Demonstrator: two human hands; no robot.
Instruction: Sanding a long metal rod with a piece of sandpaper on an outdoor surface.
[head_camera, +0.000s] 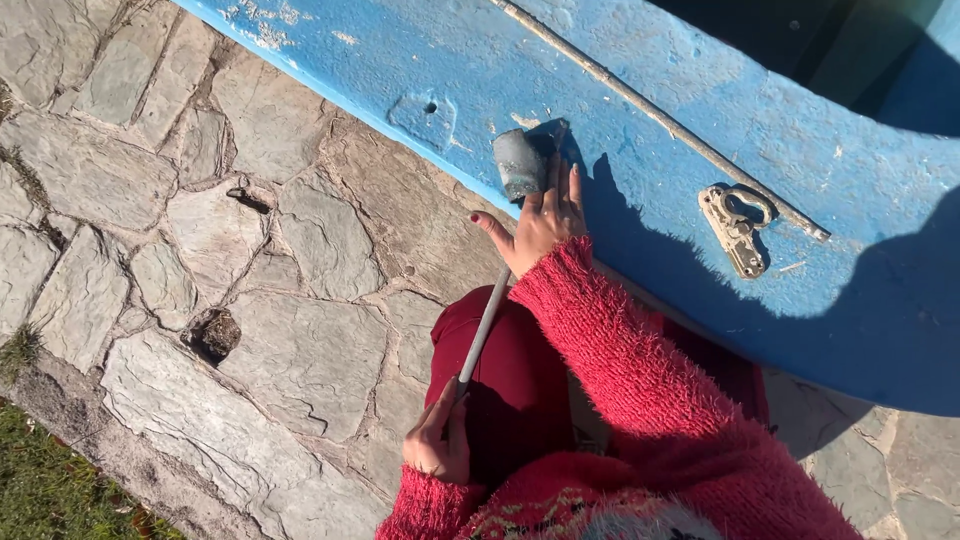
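Outdoors, stone paving (300, 350); blue hull (640, 110), apparently touched by right hand (540, 220).

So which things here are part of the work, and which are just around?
In use:
left hand gripping the mallet handle
mallet head against the blue hull
right hand steadying the head

Just around:
metal latch
stone paving
grass
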